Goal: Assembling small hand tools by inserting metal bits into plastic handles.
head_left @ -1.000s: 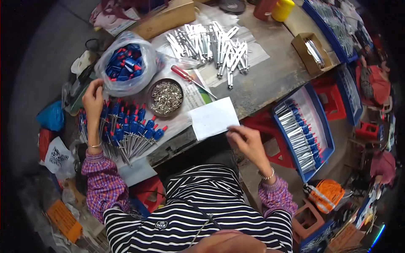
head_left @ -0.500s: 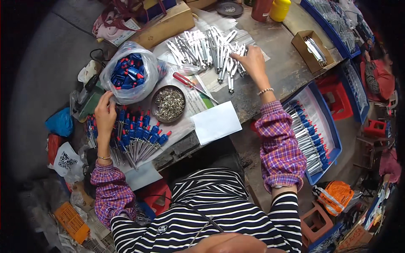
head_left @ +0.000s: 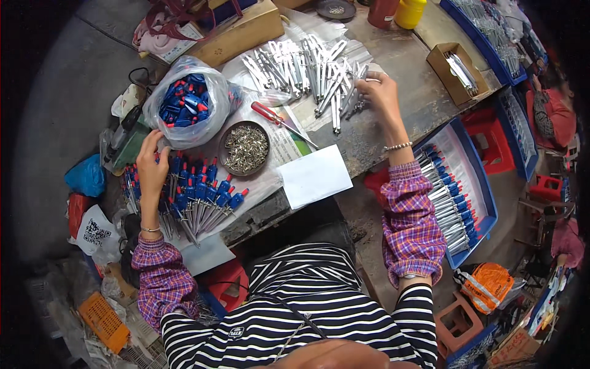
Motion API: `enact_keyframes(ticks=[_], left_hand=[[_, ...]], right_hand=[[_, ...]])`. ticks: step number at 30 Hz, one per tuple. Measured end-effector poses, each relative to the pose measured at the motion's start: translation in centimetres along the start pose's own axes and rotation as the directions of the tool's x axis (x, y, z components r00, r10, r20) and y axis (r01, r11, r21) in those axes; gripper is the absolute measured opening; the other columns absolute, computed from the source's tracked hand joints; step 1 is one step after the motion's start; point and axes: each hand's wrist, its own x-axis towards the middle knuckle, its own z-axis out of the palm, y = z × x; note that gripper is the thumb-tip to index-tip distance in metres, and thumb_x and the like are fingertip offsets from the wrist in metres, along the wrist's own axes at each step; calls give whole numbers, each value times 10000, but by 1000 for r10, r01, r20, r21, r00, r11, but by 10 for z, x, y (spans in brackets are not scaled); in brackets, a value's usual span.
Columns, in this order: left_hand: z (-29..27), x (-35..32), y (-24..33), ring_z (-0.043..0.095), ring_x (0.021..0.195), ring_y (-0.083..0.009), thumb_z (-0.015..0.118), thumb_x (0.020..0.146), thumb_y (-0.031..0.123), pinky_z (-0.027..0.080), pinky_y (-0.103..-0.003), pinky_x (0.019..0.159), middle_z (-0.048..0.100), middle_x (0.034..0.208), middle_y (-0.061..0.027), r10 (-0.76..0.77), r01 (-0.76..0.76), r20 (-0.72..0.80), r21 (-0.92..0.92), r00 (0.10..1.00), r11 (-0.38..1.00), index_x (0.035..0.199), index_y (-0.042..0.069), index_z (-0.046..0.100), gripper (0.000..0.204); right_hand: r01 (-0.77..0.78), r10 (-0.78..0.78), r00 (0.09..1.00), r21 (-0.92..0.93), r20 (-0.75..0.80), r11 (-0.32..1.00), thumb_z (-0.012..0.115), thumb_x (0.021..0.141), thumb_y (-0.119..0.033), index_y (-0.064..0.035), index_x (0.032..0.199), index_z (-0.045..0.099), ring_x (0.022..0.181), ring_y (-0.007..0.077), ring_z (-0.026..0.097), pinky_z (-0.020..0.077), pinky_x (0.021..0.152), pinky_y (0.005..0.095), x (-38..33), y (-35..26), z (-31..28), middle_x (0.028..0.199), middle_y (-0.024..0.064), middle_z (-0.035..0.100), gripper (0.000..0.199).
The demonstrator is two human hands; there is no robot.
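At ten o'clock in the head view, the left hand is laid on a fanned row of blue-handled tools, red-tipped and metal-shafted, spread over the surface. Its fingers are bent down onto the upper end of the row; whether anything is pinched cannot be told. Just above that hand, at eleven o'clock, a clear bag of blue and red caps is seen, touching the row's upper edge.

At one o'clock the right hand is stretched out to the right edge of a heap of metal tubes lying on plastic sheeting. Its fingers are curled together over the outermost tubes, and the exact grip is hidden by the back of the hand.

Between the two hands a round dish of small metal parts is set, with a red-handled screwdriver just beside it at its upper right. A white sheet overhangs the near edge of the surface at the centre. At three o'clock, below the surface, a blue tray holds finished tools in a row.
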Motion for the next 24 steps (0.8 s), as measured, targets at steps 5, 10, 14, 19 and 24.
enact_keyframes(ticks=[5, 10, 14, 19, 24], left_hand=[[-5, -3, 11, 592, 1010, -299, 583, 794, 32, 464, -338, 834, 594, 1143, -150, -2, 3, -71, 13, 997, 1000, 1069, 1, 594, 277], [-19, -8, 42, 617, 960, -274, 583, 805, 24, 464, -326, 833, 642, 1027, -132, 38, -12, -226, 117, 973, 993, 1004, -8, 626, 207], [-10, -25, 70, 608, 880, -123, 592, 829, 10, 471, -250, 771, 661, 966, -63, -114, 91, -38, -389, 993, 917, 1011, 2, 648, 191], [26, -37, 148, 604, 906, -129, 538, 838, -32, 474, -245, 798, 651, 968, -83, 57, 355, 479, -720, 876, 596, 1095, -25, 599, 265], [65, -65, 176, 588, 856, -110, 594, 841, 17, 482, -227, 690, 629, 950, -59, 127, 567, 672, -698, 729, 438, 1107, -30, 588, 270]], right_hand=[[70, -65, 998, 258, -25, 964, 700, 729, -23, 55, 1060, 524, 661, 116, 609, 499, 582, 218, -19, -14, -11, 784, 69, 641, 383], [-23, -5, 997, 355, 77, 935, 676, 790, -110, 21, 1045, 534, 757, 147, 631, 511, 735, 281, -93, -48, -15, 881, 120, 657, 320], [-318, 92, 889, 459, 449, 830, 608, 827, -58, 43, 1099, 531, 680, 144, 634, 500, 591, 205, -155, -20, -2, 832, 120, 649, 300], [-491, 283, 825, 374, 489, 787, 612, 823, -18, 48, 1139, 512, 733, 193, 652, 550, 682, 285, -217, -2, 23, 859, 134, 644, 338], [-441, 218, 821, 344, 528, 829, 582, 828, 22, 35, 1233, 427, 783, 202, 654, 553, 719, 304, -236, 8, 33, 914, 153, 642, 434]])
